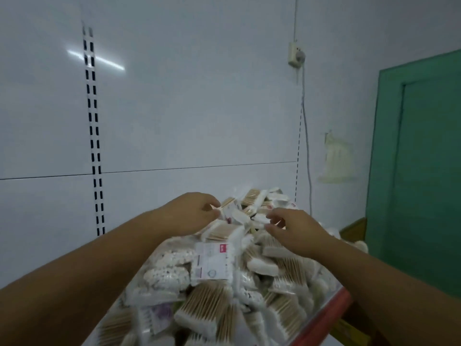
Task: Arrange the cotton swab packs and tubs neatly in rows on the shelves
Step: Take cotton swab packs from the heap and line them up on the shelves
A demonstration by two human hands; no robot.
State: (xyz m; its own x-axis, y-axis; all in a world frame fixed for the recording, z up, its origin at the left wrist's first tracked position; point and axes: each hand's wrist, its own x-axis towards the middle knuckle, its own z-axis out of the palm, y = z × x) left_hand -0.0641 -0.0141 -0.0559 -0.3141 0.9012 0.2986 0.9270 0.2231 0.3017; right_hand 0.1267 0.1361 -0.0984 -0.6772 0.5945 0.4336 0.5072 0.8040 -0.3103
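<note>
I am reaching both arms over a loose heap of cotton swab packs (224,283) that is lying piled on a shelf with a red front edge (324,318). My left hand (192,213) is working at the top of the heap, its fingers (212,208) curled in and pinching the end of a wooden-stemmed pack (228,203). My right hand (291,231) is hovering just beside it, fingers (273,216) bent over a white pack (260,219); I cannot tell whether they are actually gripping it. A labelled pack (214,260) is lying face up between my forearms. Behind the heap a white back panel (199,108) is rising with a slotted upright (93,136) running down it, and a green door (419,158) is standing to the right.
</note>
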